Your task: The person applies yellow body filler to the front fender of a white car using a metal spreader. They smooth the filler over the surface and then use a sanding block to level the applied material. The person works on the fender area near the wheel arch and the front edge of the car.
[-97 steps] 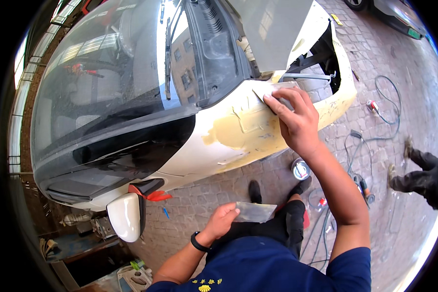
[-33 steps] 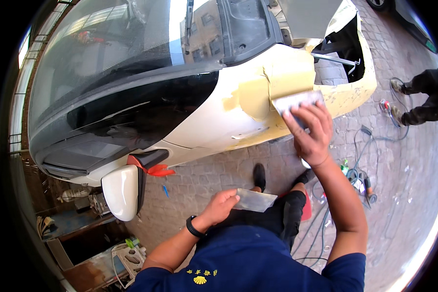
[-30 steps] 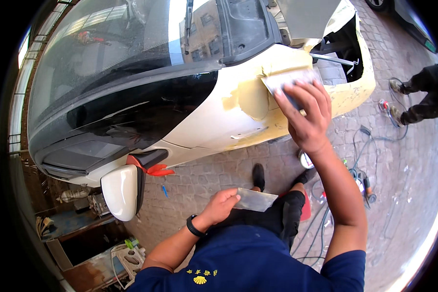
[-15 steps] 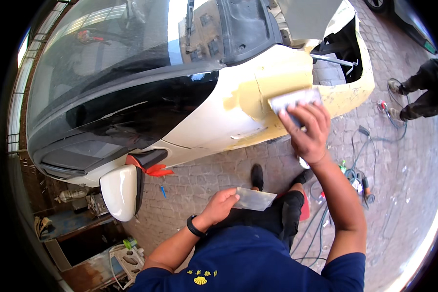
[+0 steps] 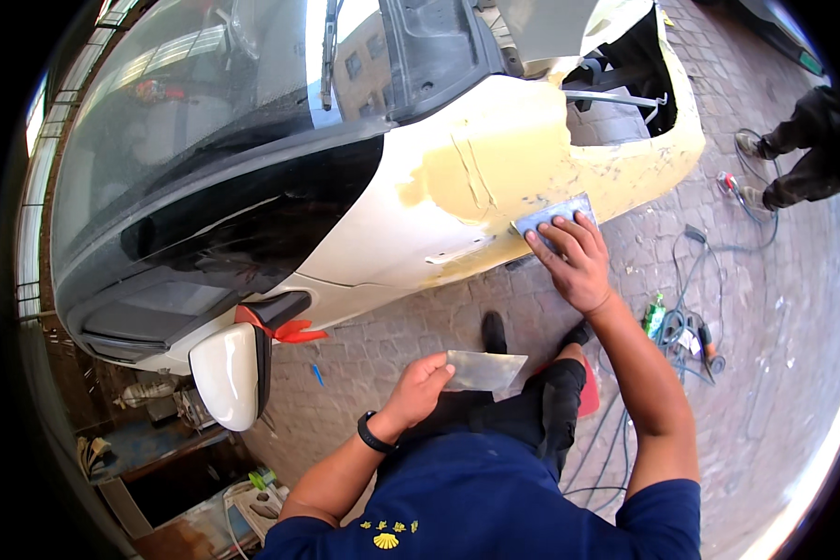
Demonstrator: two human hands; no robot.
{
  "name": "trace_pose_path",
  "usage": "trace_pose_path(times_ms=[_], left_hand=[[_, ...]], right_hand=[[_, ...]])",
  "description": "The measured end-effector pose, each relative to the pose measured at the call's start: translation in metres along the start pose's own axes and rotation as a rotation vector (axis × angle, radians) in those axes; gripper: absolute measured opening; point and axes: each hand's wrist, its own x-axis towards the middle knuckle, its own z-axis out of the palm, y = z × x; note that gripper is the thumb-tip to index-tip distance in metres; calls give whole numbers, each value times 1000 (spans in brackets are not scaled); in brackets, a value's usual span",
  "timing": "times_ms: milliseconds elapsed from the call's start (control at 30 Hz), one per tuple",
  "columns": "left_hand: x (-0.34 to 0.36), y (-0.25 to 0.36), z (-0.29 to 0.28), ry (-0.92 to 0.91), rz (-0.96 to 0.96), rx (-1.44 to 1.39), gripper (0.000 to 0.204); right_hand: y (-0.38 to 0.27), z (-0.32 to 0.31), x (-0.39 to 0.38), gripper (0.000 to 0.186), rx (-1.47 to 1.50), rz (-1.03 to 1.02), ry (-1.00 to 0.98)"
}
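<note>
A yellowish coat of body filler (image 5: 523,121) covers much of the white car's front fender (image 5: 408,224), with thin raised ridges in it. My right hand (image 5: 577,261) grips a flat rectangular filler spreader (image 5: 554,215), its fingers laid over the face. The spreader lies against or just over the fender's lower edge; I cannot tell if it touches. My left hand (image 5: 418,387) pinches a second flat, greyish spreader plate (image 5: 485,371) between thumb and fingers, low in front of my body and away from the car.
A white side mirror (image 5: 226,378) with red material at its base juts out at left. Hoses and cables (image 5: 677,327) lie on the paving at right. Another person's legs (image 5: 803,154) stand at far right. A cluttered bench (image 5: 159,448) is at lower left.
My right hand has drawn the spreader down and slightly left, toward the fender's lower edge. Filler ridges now show where it was. My left hand still holds its plate.
</note>
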Motion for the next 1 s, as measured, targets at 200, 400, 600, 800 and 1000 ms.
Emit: trace_pose_path(times_ms=[200,400,600,800,1000], left_hand=[[-3,11,6,8,-31,-62,32],[2,-11,-17,25,81,104,31],[-11,-10,-39,100,-9,306,31],[18,-23,-27,24,39,182,29],[64,37,66,4,50,77,31]], right_hand=[[-34,-25,26,49,389,612,365],[-46,-5,76,50,414,737,588],[-72,-11,72,41,385,738,399],[144,-96,152,25,183,701,-252],[197,-40,198,31,439,281,-934]])
